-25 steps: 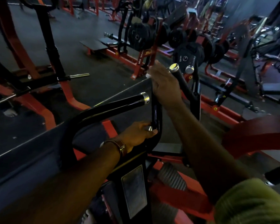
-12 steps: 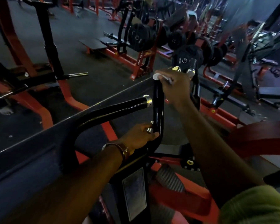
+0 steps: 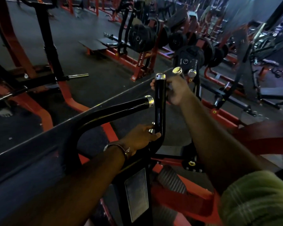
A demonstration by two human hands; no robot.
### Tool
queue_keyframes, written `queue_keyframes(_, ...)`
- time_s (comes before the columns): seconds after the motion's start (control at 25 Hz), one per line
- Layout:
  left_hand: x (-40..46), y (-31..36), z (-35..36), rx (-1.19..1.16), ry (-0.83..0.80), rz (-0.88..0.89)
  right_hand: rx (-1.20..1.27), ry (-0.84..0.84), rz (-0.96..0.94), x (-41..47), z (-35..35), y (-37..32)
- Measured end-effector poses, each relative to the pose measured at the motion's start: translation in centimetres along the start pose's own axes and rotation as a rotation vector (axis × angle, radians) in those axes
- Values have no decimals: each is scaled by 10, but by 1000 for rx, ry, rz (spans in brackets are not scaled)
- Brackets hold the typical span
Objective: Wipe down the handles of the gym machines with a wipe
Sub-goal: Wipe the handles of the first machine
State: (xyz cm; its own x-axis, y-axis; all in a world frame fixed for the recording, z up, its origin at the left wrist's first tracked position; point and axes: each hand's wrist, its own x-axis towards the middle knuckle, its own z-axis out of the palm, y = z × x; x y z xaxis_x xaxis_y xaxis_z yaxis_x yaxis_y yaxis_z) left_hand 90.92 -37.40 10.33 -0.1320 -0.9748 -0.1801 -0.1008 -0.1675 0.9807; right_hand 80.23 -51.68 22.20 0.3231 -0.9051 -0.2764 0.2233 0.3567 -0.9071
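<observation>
A black upright handle point(image 3: 160, 105) with a chrome cap rises in the middle of the view. My right hand point(image 3: 176, 92) wraps around it just below the cap, and its fingertips show on the handle's left side. The wipe is almost hidden inside that hand; only a pale scrap point(image 3: 169, 86) shows. My left hand point(image 3: 140, 138) grips the lower bend of the same handle beside a small chrome knob. A second black handle point(image 3: 121, 109) with a chrome end runs out sideways to the left of the upright one.
Two more chrome-capped handle ends point(image 3: 177, 70) stand just beyond my right hand. A rack of black weight plates point(image 3: 142, 38) on a red frame stands farther back. Red machine frames point(image 3: 67, 101) cross the dark floor on the left, and a label plate point(image 3: 136, 194) sits below.
My right hand left the farther chrome-capped handle, came across to the top of the upright handle, and slid down below its cap. My left hand kept its grip low on the handle.
</observation>
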Motion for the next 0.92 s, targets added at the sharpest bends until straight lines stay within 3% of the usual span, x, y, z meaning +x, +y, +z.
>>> queue_keyframes(0.08, 0, 2, 0, -6, 1, -12, 46, 107, -224, -5, -9, 32)
queue_keyframes(0.2, -1, 4, 1, -3, -1, -27, -435, 378, -798, -7, -11, 52)
queue_keyframes(0.28, -1, 4, 0, -3, -10, -30, -811, 335, -1036, -7, -8, 36)
queue_keyframes(0.36, -2, 5, -1, -8, -20, -30, -1274, 163, -1043, -6, 1, 6)
queue_keyframes(0.44, -3, 6, 0, -10, -29, -28, -1602, -3, -797, -2, 18, -23)
queue_keyframes(0.48, -3, 6, 0, -14, -28, -25, -1638, -59, -670, 1, 27, -32)
queue_keyframes(0.56, -4, 6, 0, -36, -27, -35, -1354, -123, -415, 5, 37, -42)
queue_keyframes(0.68, -1, 3, -1, -35, -21, -37, -471, -100, -63, 0, 30, -28)
queue_keyframes(0.8, 1, 0, 0, -26, -7, -13, 29, -34, -37, -4, 8, 1)
queue_keyframes(0.92, 3, -2, 0, -12, -14, 4, 132, 32, -108, -25, 4, 32)
